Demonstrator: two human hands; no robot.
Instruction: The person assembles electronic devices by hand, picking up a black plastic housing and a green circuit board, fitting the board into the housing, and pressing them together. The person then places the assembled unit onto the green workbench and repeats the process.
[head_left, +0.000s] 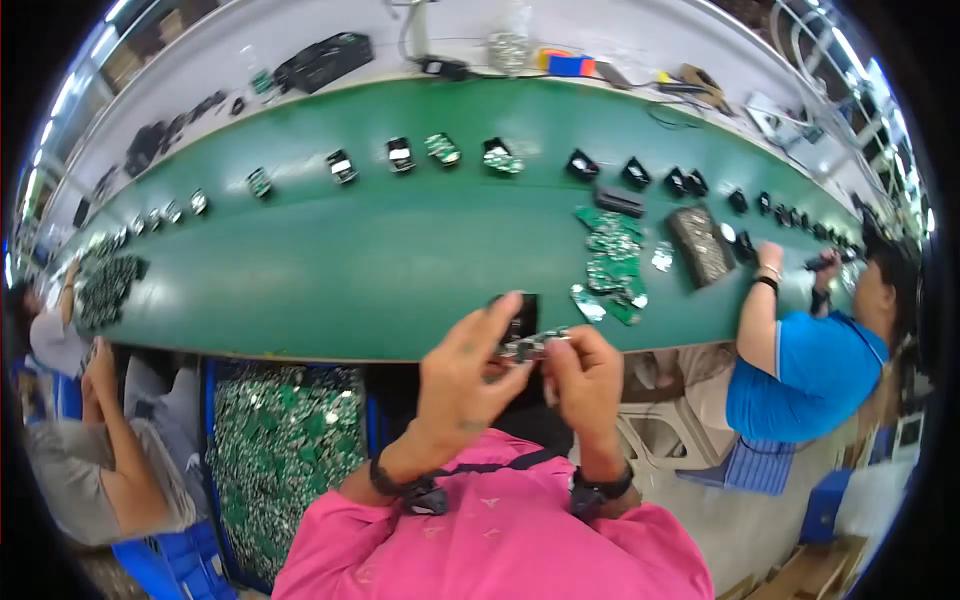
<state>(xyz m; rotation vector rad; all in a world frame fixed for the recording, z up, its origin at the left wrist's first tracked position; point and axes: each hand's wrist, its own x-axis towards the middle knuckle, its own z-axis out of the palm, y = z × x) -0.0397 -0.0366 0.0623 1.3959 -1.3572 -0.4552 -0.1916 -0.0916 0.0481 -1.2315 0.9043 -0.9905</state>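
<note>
Just off the table's near edge, my left hand (462,378) is closed around a black plastic housing (524,314), its dark side tilted upward behind my fingers. A small silvery circuit board (532,346) sits against the housing's near side. My right hand (584,385) pinches this board's right end between thumb and finger. The fingers partly hide how the board and housing fit together. Closest on the table is a loose pile of green circuit boards (612,256), to the right of both hands.
The green table (400,270) bears a curved row of black housings (583,165) and boards. A brown box (700,246) lies beyond the pile. A blue-edged bin (209,425) full of boards stands at my left. Co-workers sit on both sides, one in a blue shirt (808,375).
</note>
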